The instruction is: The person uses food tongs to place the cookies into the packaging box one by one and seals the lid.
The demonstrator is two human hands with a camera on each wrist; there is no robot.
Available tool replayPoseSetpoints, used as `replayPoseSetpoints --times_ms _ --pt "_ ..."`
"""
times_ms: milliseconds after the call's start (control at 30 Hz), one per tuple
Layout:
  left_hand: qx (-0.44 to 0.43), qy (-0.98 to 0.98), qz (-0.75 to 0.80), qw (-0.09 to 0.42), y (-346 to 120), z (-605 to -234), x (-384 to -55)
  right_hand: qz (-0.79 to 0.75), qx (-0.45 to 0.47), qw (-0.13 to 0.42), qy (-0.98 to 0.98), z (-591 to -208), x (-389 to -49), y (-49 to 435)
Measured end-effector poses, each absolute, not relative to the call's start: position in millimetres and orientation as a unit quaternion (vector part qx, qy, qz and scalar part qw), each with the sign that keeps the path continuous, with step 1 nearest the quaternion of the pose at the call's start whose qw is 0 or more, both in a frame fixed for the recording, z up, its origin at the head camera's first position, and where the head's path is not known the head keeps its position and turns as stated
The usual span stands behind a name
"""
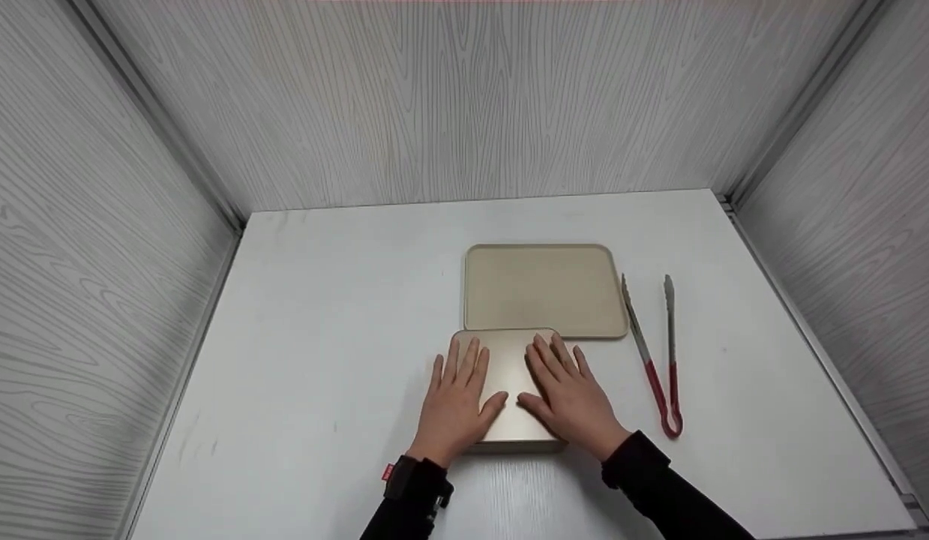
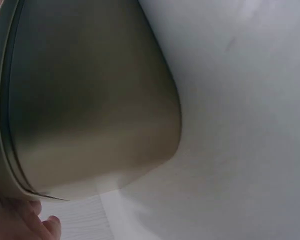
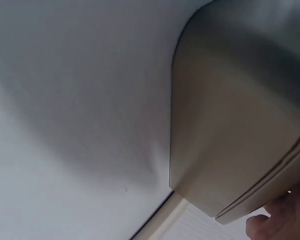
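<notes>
A closed champagne-gold box with rounded corners stands near the front middle of the white table. My left hand rests flat on the left part of its top, fingers straight and pointing forward. On the right part lies my right hand, its fingers also straight and angled inward. The two thumbs point toward each other with a small gap. In the left wrist view the tall side of the box shows a seam near its top edge. The right wrist view shows the opposite side, with fingertips at the far edge.
Behind the box lies a shallow gold tray, its near edge partly hidden by the box. Metal tongs with red handles lie spread to the right of the tray. Grey wood-grain panels enclose the table at the back and both sides.
</notes>
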State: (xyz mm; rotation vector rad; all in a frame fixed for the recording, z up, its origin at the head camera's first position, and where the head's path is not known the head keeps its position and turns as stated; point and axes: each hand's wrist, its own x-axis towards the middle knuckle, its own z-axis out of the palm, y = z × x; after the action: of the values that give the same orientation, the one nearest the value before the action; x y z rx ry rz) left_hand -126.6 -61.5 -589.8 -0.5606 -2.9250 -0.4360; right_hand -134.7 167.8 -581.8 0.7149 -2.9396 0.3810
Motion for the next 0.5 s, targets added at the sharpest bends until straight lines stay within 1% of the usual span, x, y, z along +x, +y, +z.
replayPoseSetpoints --times_ms 133,367,500 --pt "-0.18 -0.972 -0.14 0.052 -60.7 -591.5 -126.8 0.127 0.233 0.036 -0.963 -582.4 -135.0 166.9" --pt "-0.183 -0.97 -0.14 0.074 -61.2 -597.6 -128.5 0.14 0.237 0.049 -0.96 -592.2 -136.7 165.2" --pt "-0.181 -0.971 -0.138 0.074 -60.8 -600.2 -128.3 0.141 0.236 0.048 -0.96 -593.0 -135.1 165.0"
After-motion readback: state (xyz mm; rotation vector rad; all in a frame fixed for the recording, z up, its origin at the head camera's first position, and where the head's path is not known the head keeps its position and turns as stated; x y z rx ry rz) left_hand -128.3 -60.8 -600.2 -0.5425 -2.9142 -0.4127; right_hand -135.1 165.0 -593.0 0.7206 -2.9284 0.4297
